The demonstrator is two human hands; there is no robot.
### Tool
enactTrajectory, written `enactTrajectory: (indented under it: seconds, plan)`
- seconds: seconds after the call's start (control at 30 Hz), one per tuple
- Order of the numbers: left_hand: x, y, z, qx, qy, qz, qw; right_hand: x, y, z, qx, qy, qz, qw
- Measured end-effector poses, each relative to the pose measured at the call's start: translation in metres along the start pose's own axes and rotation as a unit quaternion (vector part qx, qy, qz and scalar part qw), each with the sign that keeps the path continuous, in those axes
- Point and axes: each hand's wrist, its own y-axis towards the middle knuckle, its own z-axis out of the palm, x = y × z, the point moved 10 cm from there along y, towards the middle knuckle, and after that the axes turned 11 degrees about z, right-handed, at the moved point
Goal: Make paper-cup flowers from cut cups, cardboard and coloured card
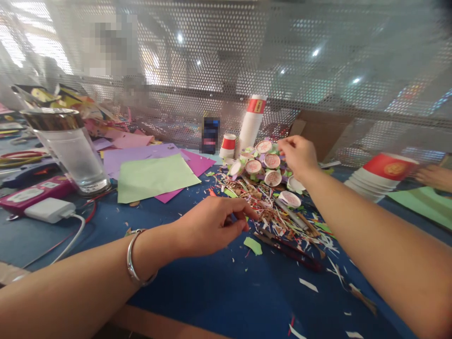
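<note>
My left hand [212, 226], with a silver bangle on the wrist, hovers over the blue table [212, 292] beside a heap of paper scraps [275, 212]. Its fingers are pinched together; what they hold is too small to name. My right hand [298, 155] reaches further back to a cluster of small round cup pieces with red and white faces [268, 165]. Its fingers are curled and pinched at the cluster's right side, and their tips are hidden.
Green and purple paper sheets [155, 176] lie left of the cluster. A glass jar [70, 150], a white charger [49, 209] and a pink case sit at the left. Stacked paper cups [252, 122] stand behind, another stack [381, 174] lies right. Another person's hand [434, 176] shows at the right edge. A perforated screen closes the back.
</note>
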Motion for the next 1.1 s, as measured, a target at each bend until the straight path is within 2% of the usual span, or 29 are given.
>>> enactTrajectory:
  seconds: [0.1, 0.17, 0.23, 0.4, 0.5, 0.63, 0.77, 0.97, 1.1]
  plan:
    - [0.001, 0.0, -0.002, 0.001, 0.003, -0.005, 1.0, 0.014, -0.01, -0.003, 0.03, -0.092, -0.038, 0.995]
    - [0.0, -0.001, -0.002, 0.004, 0.001, -0.005, 1.0, 0.012, -0.013, -0.007, 0.061, -0.153, -0.046, 0.985]
    - [-0.001, -0.001, -0.002, 0.008, 0.0, -0.002, 1.0, -0.002, -0.011, -0.013, 0.09, -0.212, -0.03, 0.973]
    - [-0.002, -0.001, 0.002, 0.021, 0.001, 0.001, 1.0, -0.058, -0.004, -0.018, 0.173, -0.31, 0.058, 0.933]
    - [0.0, 0.0, 0.002, 0.02, 0.002, -0.005, 1.0, -0.083, -0.007, -0.015, 0.224, -0.315, 0.108, 0.916]
    - [0.002, 0.0, 0.004, 0.031, 0.009, -0.015, 0.999, -0.094, -0.009, -0.017, 0.254, -0.301, 0.15, 0.907]
    - [0.001, -0.001, 0.004, 0.036, 0.01, -0.02, 0.999, -0.086, 0.003, -0.033, 0.219, -0.293, 0.157, 0.917]
    - [-0.002, -0.002, 0.001, 0.028, 0.011, -0.015, 0.999, -0.061, 0.028, -0.067, 0.06, -0.316, 0.123, 0.939]
    - [-0.004, -0.001, -0.001, 0.023, 0.016, 0.001, 1.0, -0.045, 0.019, -0.068, -0.008, -0.351, 0.058, 0.935]
